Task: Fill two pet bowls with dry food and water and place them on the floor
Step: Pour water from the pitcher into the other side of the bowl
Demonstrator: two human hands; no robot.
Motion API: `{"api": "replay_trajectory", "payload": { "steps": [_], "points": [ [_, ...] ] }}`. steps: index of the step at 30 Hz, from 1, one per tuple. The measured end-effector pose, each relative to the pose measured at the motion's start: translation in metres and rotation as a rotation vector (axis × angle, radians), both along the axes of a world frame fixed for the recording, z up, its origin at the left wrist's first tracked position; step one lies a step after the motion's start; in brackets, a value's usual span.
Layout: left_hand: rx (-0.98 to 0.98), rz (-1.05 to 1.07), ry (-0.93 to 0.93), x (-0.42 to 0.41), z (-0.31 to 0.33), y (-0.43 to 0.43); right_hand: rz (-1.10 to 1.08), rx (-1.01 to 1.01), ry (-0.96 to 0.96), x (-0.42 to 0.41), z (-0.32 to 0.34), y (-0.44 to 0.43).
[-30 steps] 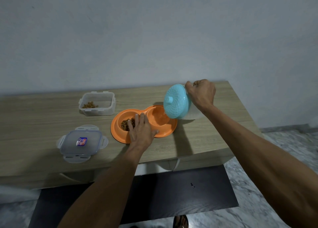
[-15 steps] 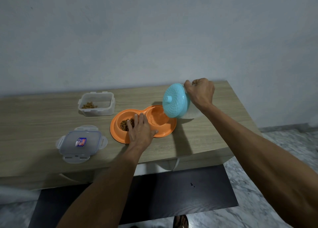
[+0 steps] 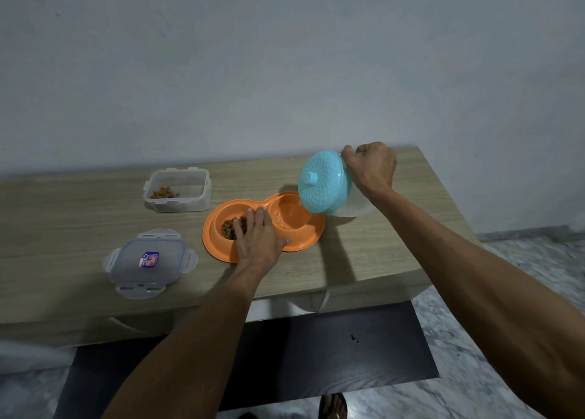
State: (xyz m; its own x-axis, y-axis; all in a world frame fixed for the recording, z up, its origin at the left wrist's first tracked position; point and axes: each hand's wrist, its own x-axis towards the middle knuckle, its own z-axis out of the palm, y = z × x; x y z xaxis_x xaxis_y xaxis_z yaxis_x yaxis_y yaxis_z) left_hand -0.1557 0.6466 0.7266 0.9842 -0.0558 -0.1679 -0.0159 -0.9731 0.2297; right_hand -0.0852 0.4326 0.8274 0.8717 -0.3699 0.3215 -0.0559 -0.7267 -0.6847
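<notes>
Edges and open room: orange double pet bowl (image 3: pixel 304 244) set near the front edge of the table (image 3: pixel 364 260), roughly mid-length. Bare wood to the right of the bowl as far as the table's right end, and at far left. Back edge against a grey wall (image 3: pixel 285 70). Marble floor (image 3: pixel 512 260) beyond the right end.

Hidden or unclear: clear body of the water jug (image 3: pixel 326 186) mostly behind its turquoise lid and the right grip (image 3: pixel 370 168); handle not visible. Near rim of the food compartment covered by the left grip (image 3: pixel 259 238). Foot in a sandal (image 3: pixel 332 407) cut off at the bottom edge.

Relative positions: left grip flat, palm down, fingers straight, pressing the bowl's near rim, fingertips over the kibble (image 3: pixel 231 227) in the left compartment. Right grip curled tight round the jug, tilted over the right compartment (thin stream of water faintly visible). Open food container (image 3: pixel 177 190) behind-left of the bowl, apart; its lid (image 3: pixel 148 262) flat at front left.
</notes>
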Motion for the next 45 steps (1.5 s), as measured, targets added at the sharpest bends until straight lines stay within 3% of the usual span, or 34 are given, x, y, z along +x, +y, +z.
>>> {"api": "replay_trajectory", "payload": {
  "steps": [6,13,22,45],
  "points": [
    [0.012,0.006,0.004,0.000,0.002,-0.002,-0.101,0.154,0.062,0.003,-0.004,-0.010],
    [0.022,-0.004,-0.007,0.000,0.001,0.000,-0.298,0.488,0.099,0.017,-0.016,-0.029],
    [0.039,-0.012,-0.035,0.000,-0.008,0.002,-0.397,0.821,0.142,0.056,-0.033,-0.055],
    [0.057,0.010,-0.041,0.001,-0.016,0.002,-0.349,0.951,0.185,0.094,-0.059,-0.076]
  ]
}}
